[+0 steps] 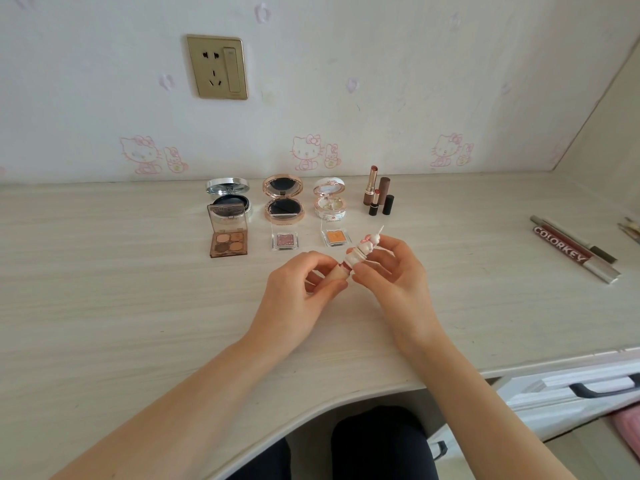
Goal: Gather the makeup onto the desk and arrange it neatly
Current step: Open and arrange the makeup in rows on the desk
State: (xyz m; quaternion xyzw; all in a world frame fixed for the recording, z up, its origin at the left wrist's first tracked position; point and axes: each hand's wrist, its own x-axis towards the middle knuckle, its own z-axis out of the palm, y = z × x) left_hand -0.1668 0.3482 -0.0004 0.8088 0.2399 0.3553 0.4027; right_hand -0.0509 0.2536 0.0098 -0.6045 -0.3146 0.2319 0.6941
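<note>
Above the middle of the pale desk (138,306), both hands hold one small lip product. My left hand (301,285) pinches its beige tube (337,271). My right hand (391,271) grips its white figure-shaped cap (363,249), which is slightly apart from the tube, red showing between. Behind them stand three open compacts: silver (227,195), rose-gold (283,199) and white (329,200). In front of those lie a brown eyeshadow quad (228,237) and two small single shadows (284,240) (335,237). Several lipsticks (379,195) stand upright at the right of the row.
A "COLORKEY" lip gloss tube (568,252) and slim pens (571,239) lie at the desk's right side, with brush ends (630,228) at the frame edge. A wall socket (218,67) sits above. A drawer with a dark handle (602,388) is lower right.
</note>
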